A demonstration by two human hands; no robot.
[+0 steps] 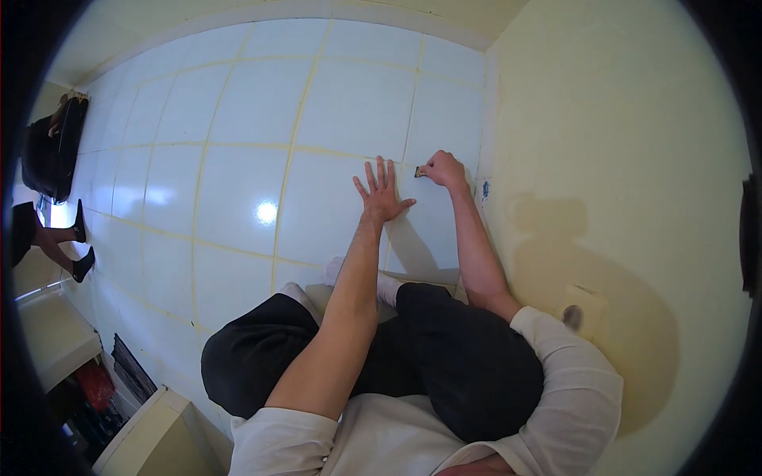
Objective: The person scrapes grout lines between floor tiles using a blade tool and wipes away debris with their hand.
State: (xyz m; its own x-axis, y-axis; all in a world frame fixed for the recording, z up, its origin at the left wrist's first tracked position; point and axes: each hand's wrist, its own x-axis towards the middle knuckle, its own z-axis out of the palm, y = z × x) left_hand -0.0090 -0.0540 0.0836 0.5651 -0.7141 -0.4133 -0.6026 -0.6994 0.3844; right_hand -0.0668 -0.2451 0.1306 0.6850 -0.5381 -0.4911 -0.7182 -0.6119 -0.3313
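at the far left, another person's bare leg [55,252] runs down to a dark shoe [82,266] on the tiled floor [254,99]. below, near the lower left corner, stands a pale cabinet [151,432], with a dark slatted panel [133,369] just beside it. moving right, broad yellow seams [294,146] cross the tiles. the person sits with bent knees in dark trousers [468,357], in the lower middle.

the left hand [385,205] is pressed palm down on a tile, fingers spread and holding nothing. to its right, well apart from it, the right hand [444,169] is pinched around a small tool [418,171], whose dark end is low over the tile near the wall [619,119]; whether it touches cannot be told. just above, a thinner seam [412,111] runs away from the hands. at the far right the wall carries a shadow.

as for progress, the work looks under way beside the wall. the seams farther left look thickly yellow and probably untouched, while the thinner one may be partly worked; how much is finished cannot be told.
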